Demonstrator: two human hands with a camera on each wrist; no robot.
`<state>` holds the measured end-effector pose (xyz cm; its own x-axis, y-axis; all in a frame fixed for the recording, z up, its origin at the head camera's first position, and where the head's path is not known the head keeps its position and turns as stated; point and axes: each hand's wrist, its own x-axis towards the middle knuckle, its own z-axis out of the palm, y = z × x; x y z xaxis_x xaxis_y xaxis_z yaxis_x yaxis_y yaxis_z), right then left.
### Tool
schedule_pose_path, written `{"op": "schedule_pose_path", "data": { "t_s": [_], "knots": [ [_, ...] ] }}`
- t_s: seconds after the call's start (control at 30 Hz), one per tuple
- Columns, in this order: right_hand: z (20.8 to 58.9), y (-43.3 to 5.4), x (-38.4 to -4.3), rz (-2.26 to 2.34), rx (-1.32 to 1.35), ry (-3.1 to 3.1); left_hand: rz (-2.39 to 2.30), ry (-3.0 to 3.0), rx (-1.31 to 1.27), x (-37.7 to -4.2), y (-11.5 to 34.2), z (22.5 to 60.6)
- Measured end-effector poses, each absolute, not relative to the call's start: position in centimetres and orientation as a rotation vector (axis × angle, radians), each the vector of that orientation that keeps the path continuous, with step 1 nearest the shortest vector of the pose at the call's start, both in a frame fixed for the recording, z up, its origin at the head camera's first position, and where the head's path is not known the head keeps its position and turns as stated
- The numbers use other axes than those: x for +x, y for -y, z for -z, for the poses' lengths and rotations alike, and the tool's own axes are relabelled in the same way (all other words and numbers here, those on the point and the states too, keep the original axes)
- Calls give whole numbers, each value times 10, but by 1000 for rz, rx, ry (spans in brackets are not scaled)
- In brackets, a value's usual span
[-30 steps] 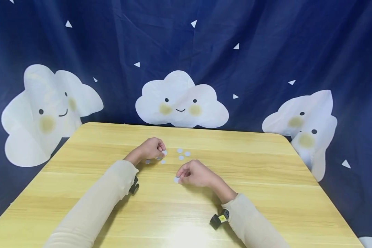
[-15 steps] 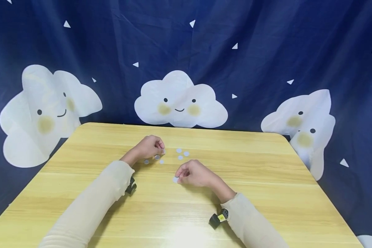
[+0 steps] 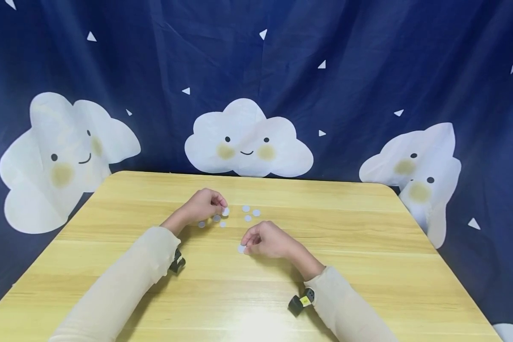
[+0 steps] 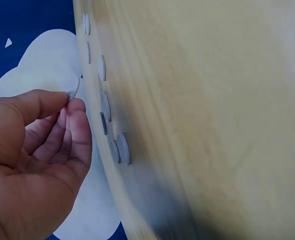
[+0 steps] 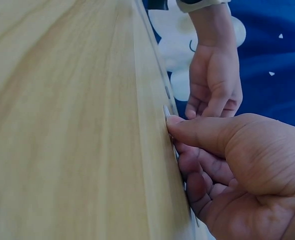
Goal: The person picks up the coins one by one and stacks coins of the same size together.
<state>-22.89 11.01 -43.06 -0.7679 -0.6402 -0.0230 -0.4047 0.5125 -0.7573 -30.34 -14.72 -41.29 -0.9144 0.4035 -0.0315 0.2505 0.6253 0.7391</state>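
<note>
Between thumb and finger, my left hand pinches a silver coin, held up above the table. The left wrist view shows that coin nearly edge-on at the tips of the left hand. Nearer the front of the table, my right hand pinches another silver coin; its rim also shows as a thin coin edge in the right wrist view. Beside and below the left fingers lie three loose coins. Three more coins lie flat just to their right, behind the right hand.
A light wood table spans the lower part of the head view. Behind its far edge hangs a dark blue curtain printed with clouds and small white triangles. Black wrist cameras sit at both sleeves.
The left hand has shifted slightly left, and its coin has tilted, showing more of its face than half a second ago. The right hand and its coin stay almost still.
</note>
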Motion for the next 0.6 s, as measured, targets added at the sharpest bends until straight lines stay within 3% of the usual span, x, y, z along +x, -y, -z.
{"op": "schedule_pose_path", "data": {
  "t_s": [0.6],
  "knots": [
    [432,-110,-229,1113,-864,-2462,-1148,-2632,674,-288,145,409]
  ]
}}
